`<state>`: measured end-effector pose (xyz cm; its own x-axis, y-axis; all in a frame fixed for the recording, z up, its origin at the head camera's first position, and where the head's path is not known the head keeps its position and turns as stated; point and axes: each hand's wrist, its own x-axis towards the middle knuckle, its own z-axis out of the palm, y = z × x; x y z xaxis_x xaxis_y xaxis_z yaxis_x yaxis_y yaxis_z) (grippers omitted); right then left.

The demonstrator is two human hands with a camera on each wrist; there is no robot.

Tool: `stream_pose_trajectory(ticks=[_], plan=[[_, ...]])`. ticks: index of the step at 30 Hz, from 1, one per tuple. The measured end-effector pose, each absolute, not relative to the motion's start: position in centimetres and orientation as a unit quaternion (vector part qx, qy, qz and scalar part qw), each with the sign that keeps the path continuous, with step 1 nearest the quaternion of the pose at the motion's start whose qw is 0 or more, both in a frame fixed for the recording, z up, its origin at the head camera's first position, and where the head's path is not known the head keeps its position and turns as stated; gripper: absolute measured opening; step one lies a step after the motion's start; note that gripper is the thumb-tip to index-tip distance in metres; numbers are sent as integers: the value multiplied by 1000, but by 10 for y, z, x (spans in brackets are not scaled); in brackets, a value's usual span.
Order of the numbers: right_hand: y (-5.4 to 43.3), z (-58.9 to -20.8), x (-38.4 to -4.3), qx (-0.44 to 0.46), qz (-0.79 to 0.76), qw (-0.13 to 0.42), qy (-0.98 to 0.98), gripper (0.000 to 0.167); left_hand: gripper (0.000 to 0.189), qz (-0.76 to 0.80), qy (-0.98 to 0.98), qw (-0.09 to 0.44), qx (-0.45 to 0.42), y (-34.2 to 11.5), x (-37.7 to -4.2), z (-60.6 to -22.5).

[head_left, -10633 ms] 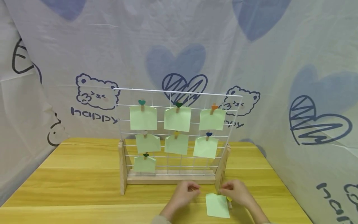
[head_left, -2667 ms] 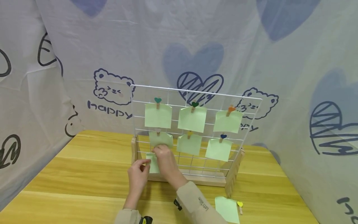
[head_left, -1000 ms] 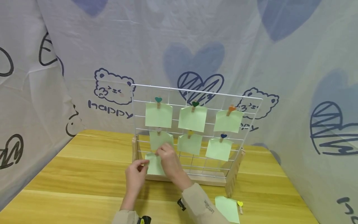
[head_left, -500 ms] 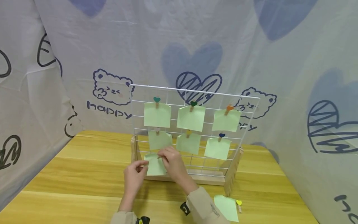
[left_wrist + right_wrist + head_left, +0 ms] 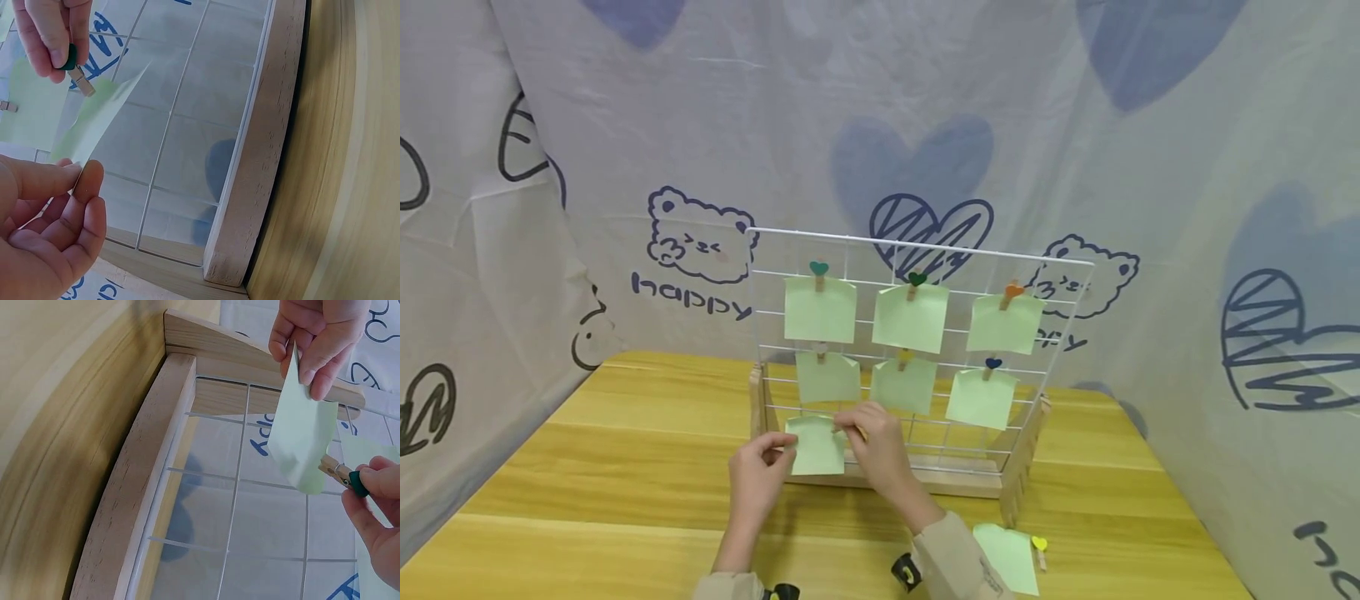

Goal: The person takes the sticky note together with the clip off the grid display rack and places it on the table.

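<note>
With finger and thumb my left hand [image 5: 760, 475] pinches the left edge of a pale green paper note [image 5: 818, 446], held at the lower left of the white wire grid rack. My right hand [image 5: 880, 442] pinches a small wooden clothespin [image 5: 337, 470] by its dark green heart end [image 5: 70, 57]. The clothespin's tip is right at the note's upper edge in the right wrist view. The note stands out from the wires, slightly curved, in the left wrist view.
Several pale green notes [image 5: 820, 312] hang above in two rows, clipped by heart clothespins. The rack's wooden base [image 5: 925, 481] stands on the wood-grain table [image 5: 625, 483]. A loose note [image 5: 1009, 560] and a yellow-heart clothespin [image 5: 1040, 546] lie at front right. A printed cloth [image 5: 760, 125] hangs behind.
Earlier the lower-left note hung clipped to the grid; now the green-heart clothespin is in my right hand. Within the last second that hand moved right and slightly down, and the note came slightly lower.
</note>
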<state>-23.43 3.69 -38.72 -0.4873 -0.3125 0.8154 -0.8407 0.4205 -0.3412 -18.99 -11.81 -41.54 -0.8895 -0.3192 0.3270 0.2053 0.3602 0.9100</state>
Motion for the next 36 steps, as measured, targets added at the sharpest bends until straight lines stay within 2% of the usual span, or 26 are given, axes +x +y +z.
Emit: stream_pose_trajectory(ticks=[18, 27, 36], plan=[[52, -392, -226, 344, 458, 277, -771, 15, 11, -579, -787, 211, 22, -111, -187, -414], [64, -396, -222, 315, 492, 238, -776, 9, 11, -588, -785, 195, 15, -107, -187, -415], [71, -370, -198, 289, 518, 210, -777, 9, 9, -591, -785, 184, -2, -103, -188, -414]])
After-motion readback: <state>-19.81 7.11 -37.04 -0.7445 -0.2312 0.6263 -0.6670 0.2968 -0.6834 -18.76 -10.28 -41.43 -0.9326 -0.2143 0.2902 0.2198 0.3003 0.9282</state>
